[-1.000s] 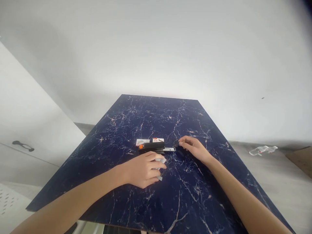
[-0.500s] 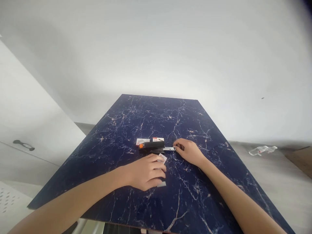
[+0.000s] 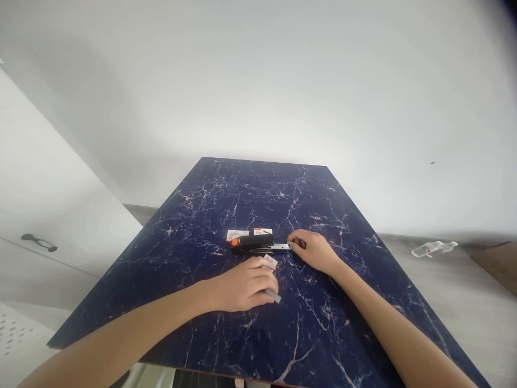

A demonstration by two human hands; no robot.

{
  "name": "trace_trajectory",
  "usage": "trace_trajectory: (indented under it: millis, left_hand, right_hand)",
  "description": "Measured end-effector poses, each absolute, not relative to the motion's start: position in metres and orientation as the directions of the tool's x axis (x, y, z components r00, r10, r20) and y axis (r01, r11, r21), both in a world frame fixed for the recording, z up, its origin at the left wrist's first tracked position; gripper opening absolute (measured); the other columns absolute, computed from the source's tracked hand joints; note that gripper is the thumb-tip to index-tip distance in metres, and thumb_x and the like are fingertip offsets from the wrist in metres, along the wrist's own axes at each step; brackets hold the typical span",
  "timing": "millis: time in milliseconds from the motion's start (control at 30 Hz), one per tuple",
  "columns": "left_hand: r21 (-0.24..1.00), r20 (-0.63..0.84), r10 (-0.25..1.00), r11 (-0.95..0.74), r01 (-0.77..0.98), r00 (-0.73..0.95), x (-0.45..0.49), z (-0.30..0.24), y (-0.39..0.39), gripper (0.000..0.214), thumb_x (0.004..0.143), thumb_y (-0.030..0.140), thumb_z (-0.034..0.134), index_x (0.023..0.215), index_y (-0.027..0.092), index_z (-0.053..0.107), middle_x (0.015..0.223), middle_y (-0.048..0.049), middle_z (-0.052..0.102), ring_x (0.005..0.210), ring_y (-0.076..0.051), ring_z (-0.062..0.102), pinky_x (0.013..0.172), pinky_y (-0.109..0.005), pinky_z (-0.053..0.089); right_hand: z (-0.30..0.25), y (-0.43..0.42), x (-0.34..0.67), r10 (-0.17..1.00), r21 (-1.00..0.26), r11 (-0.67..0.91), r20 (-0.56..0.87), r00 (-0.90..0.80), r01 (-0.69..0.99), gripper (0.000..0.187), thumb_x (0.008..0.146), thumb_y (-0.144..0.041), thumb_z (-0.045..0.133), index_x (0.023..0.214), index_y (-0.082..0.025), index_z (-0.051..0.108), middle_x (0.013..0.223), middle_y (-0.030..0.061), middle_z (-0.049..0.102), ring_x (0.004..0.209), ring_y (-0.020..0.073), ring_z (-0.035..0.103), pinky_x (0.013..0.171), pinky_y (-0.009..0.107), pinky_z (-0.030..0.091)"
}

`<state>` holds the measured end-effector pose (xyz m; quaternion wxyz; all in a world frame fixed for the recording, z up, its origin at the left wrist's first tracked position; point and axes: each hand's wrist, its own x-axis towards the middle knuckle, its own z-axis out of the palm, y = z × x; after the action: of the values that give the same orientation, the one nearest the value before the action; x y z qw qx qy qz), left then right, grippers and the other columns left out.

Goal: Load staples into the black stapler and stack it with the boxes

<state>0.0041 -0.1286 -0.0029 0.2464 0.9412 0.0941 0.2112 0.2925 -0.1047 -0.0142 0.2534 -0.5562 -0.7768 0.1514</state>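
Observation:
On the dark blue marbled table (image 3: 262,188) lies a black stapler (image 3: 254,241) with an orange part at its left end. Its silver metal tray (image 3: 279,247) sticks out to the right. The fingers of my right hand (image 3: 313,251) are closed at the tip of that tray. Nearer to me, my left hand (image 3: 248,284) is palm down with curled fingers. A grey strip of staples (image 3: 273,296) pokes out from under its lower fingers. Beside its index finger is a small white box (image 3: 270,261), partly covered by the hand.
Behind the stapler rest a white box (image 3: 237,234) and another white box with red print (image 3: 263,231). A clear plastic bottle (image 3: 434,248) lies on the floor to the right, near a brown cardboard piece (image 3: 496,264). At left stands a white cabinet with a dark handle (image 3: 39,242).
The strip of staples has tilted and lifted in my left hand's fingers, which have shifted slightly right and away from me. My right hand keeps its place at the tray.

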Motion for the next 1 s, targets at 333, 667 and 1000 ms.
trace_trajectory:
  millis: [333,667,1000]
  left_hand:
    - [0.538,0.454,0.543,-0.799,0.269,0.707,-0.006,-0.003,-0.11,0.022,0.106,0.028,0.049,0.119,0.021,0.065,0.097,-0.0059,0.073,0.087,-0.018,0.068,0.08,-0.03,0.053]
    - [0.868,0.326,0.684,-0.49,0.08,0.653,0.003,0.003,-0.144,0.045,0.109,0.025,0.035,0.154,0.026,0.03,0.116,-0.0087,0.067,0.096,-0.019,0.067,0.09,-0.039,0.055]
    - [0.773,0.356,0.669,-0.603,0.197,0.652,-0.004,0.003,-0.136,0.044,0.106,0.024,0.039,0.151,0.023,0.039,0.121,-0.0097,0.068,0.107,-0.023,0.067,0.096,-0.04,0.052]
  right_hand:
    - [0.017,-0.147,0.25,0.671,-0.351,0.703,0.617,-0.411,0.619,0.02,0.094,-0.017,0.062,0.113,-0.021,0.066,0.105,0.0072,0.073,0.093,0.0213,0.07,0.082,0.036,0.059]
    - [0.019,-0.17,0.221,0.42,-0.124,0.877,0.668,-0.614,0.465,0.042,0.095,-0.011,0.064,0.134,-0.023,0.061,0.121,0.0087,0.074,0.112,0.0253,0.07,0.096,0.045,0.063]
    - [0.013,-0.158,0.237,0.502,-0.254,0.846,0.678,-0.537,0.469,0.03,0.095,-0.01,0.063,0.12,-0.024,0.07,0.112,0.0077,0.076,0.1,0.0234,0.072,0.085,0.042,0.063]
